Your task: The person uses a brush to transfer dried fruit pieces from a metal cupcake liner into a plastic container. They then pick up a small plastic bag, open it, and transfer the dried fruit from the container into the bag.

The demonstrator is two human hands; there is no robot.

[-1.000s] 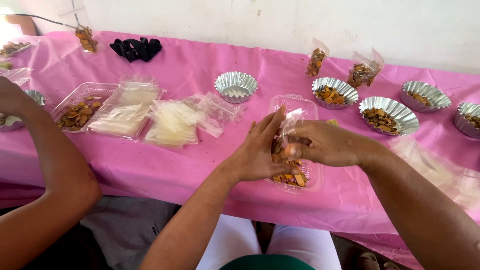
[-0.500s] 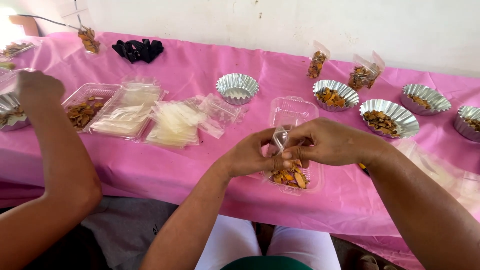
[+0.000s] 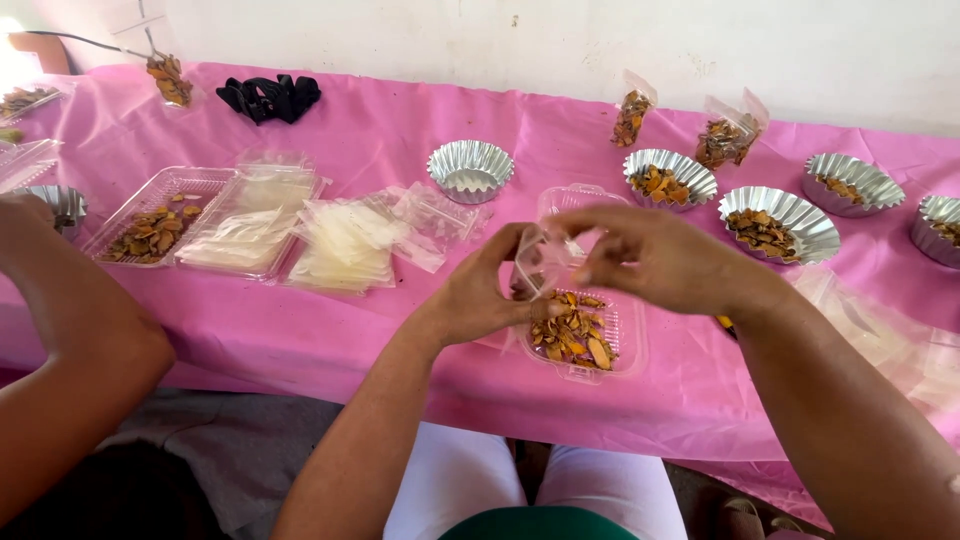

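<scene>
Both hands, left hand (image 3: 480,295) and right hand (image 3: 650,255), pinch a small clear bag (image 3: 540,262) directly above the clear tray of dried slices (image 3: 580,335).

Crowded pink table, open lanes few

From the clear tray of orange chips (image 3: 578,335), bare cloth lies open at 12 o'clock toward the wall; an empty foil cup (image 3: 470,170) and a pile of clear bags (image 3: 350,240) block 10 o'clock, filled foil cups (image 3: 780,222) crowd 2 o'clock, and a co-worker's arm (image 3: 70,330) bars 9 o'clock.

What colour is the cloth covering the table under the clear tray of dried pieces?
Plain pink, no pattern. The tablecloth shows best in the head view, running under the clear tray.
</scene>
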